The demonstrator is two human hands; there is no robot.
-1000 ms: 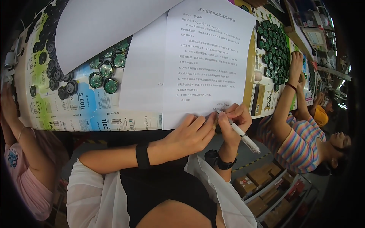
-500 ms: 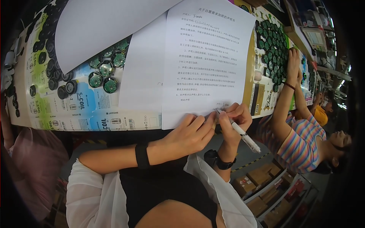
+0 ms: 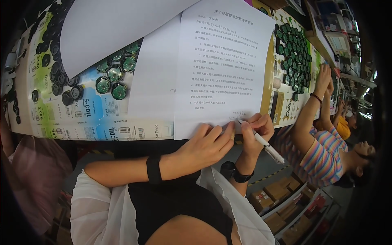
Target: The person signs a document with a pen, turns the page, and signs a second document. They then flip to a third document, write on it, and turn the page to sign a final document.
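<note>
A white printed sheet (image 3: 222, 73) with several lines of text and some handwriting lies at the table's front edge. My right hand (image 3: 255, 135) grips a white pen (image 3: 269, 149), its tip on the sheet's lower right part, beside handwritten marks. Bent fingers of my left hand (image 3: 204, 149) hold the sheet's bottom edge, just left of the pen tip; the left thumb is mostly hidden. Under the printed sheet, to its left, lies another paper (image 3: 154, 77). A large blank sheet (image 3: 110, 30) curls over the table farther left.
Round green circuit boards (image 3: 114, 73) and black round parts (image 3: 61, 77) sit at left on a printed table covering (image 3: 77, 122). More green boards (image 3: 292, 57) stand at right, near a co-worker in a striped shirt (image 3: 320, 155). Cardboard boxes (image 3: 281, 188) fill shelves below.
My right hand and the pen have shifted slightly right, and new marks show near the tip. My left hand has moved slightly right. The co-worker's hands have moved a little.
</note>
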